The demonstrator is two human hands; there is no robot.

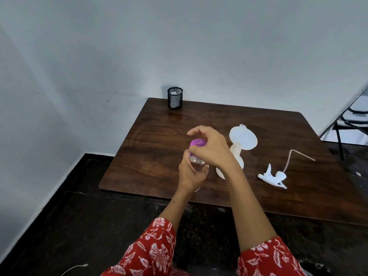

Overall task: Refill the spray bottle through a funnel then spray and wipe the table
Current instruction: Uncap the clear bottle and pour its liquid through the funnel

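Observation:
A clear water bottle [196, 163] with a purple cap [197, 144] stands near the table's front edge. My left hand [190, 174] grips its body from the near side. My right hand [209, 148] is curled over the purple cap, thumb and fingers around it. Just right of the bottle stands the white spray bottle [236, 156] with a white funnel [243, 138] sitting in its neck; my right forearm hides its lower part. The white spray trigger head [273, 176] with its thin dip tube lies on the table further right.
A black mesh cup [175, 97] holding something white stands at the far left corner of the dark wooden table [159, 132]. A black metal chair frame [350, 124] is at the far right. A white cable lies on the dark floor at bottom left.

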